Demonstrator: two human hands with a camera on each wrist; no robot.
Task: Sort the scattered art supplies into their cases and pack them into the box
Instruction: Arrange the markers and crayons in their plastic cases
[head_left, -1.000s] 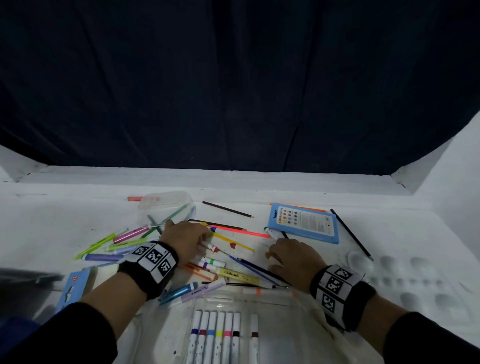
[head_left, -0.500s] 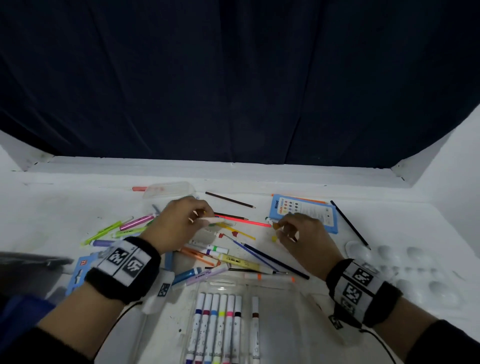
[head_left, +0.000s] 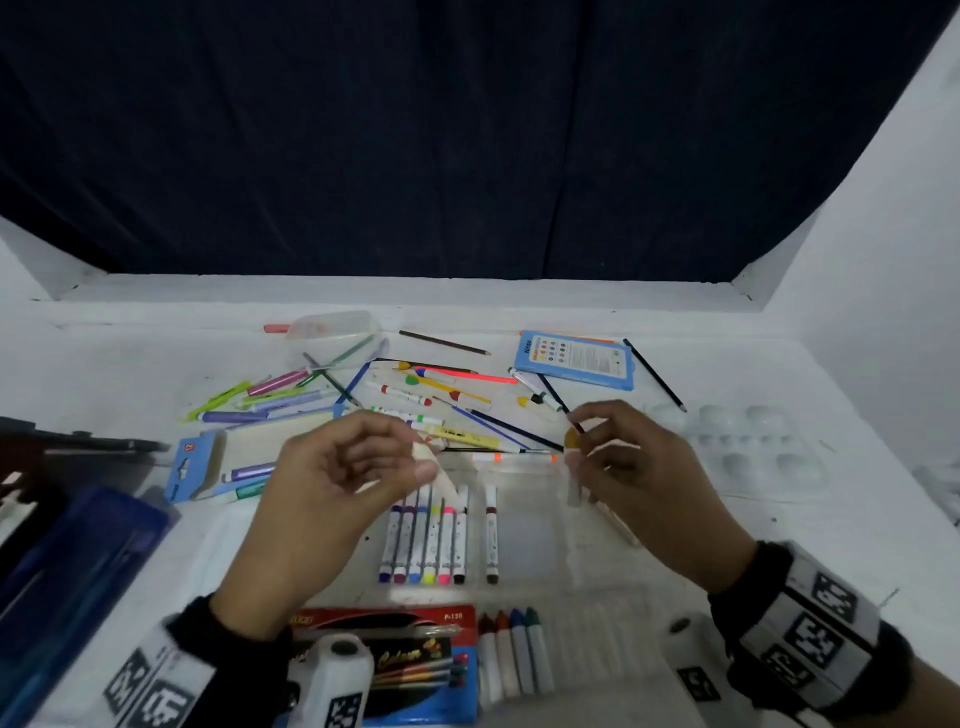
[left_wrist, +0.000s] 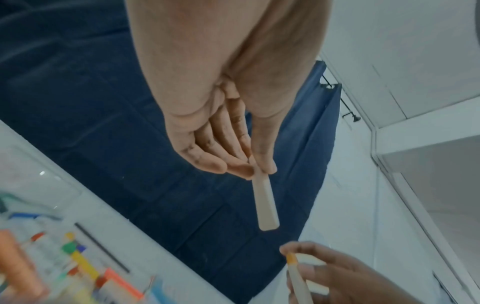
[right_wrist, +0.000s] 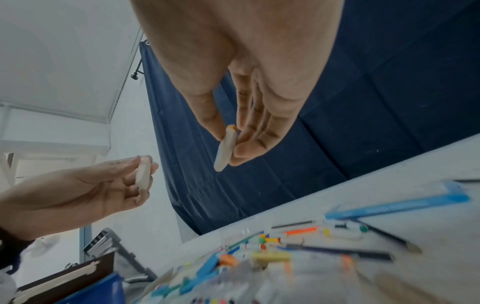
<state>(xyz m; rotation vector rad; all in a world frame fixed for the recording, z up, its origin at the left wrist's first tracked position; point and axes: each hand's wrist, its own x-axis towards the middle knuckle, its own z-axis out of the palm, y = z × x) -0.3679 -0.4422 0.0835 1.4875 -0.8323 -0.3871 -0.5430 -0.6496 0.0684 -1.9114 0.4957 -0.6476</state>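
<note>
My left hand (head_left: 422, 460) hovers above the clear marker case (head_left: 540, 540) and pinches a white marker (left_wrist: 265, 205) between thumb and fingers. My right hand (head_left: 577, 449) is lifted over the case's far right corner and pinches a white marker with an orange end (right_wrist: 225, 148). The two hands are apart, and each marker hangs down from its fingertips. Several capped markers (head_left: 431, 540) lie side by side in the case. A pile of loose pens and pencils (head_left: 441, 395) lies on the table beyond the hands.
A blue colour-chart card (head_left: 574, 358) lies at the back right and a white paint palette (head_left: 753, 447) at the right. A crayon tray (head_left: 514, 654) and a red pencil pack (head_left: 384, 654) sit at the near edge. A blue box (head_left: 67, 571) stands at the left.
Both hands have lifted off the pile and come back toward me over the marker case, each carrying a white marker. The head view has tilted down, showing the crayons.
</note>
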